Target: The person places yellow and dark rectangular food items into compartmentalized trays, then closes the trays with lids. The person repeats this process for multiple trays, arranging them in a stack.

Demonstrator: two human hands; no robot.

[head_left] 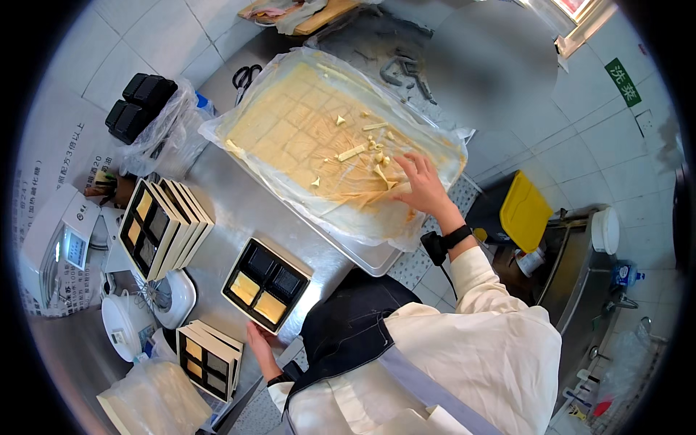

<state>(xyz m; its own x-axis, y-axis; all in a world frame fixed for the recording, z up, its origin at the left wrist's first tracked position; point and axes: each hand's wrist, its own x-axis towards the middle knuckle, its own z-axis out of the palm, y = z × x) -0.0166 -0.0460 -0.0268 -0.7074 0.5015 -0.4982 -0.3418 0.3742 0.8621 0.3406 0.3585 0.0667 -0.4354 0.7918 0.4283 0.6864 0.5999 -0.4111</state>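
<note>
My left hand (264, 354) is at the near edge of a shallow box (236, 306) with a cream rim and black compartments, its fingers closed on that edge and partly hidden. Two compartments hold pale yellow square pieces (271, 307); the other two show only black tray. My right hand (422, 187) is over a large sheet tray (366, 255) lined with crumpled clear plastic. Its fingers are spread beside small yellow scraps (380, 158), with nothing gripped. The lining (290, 116) carries yellowish crumbs and faint grid lines.
Several similar boxes (156, 228) stand stacked at the left, with more boxes (210, 359) nearer me. A white scale (72, 243), a white tub (123, 326) and black plastic trays (139, 107) line the left side. Scissors (246, 76) lie behind the tray. A yellow-lidded bin (523, 214) stands right.
</note>
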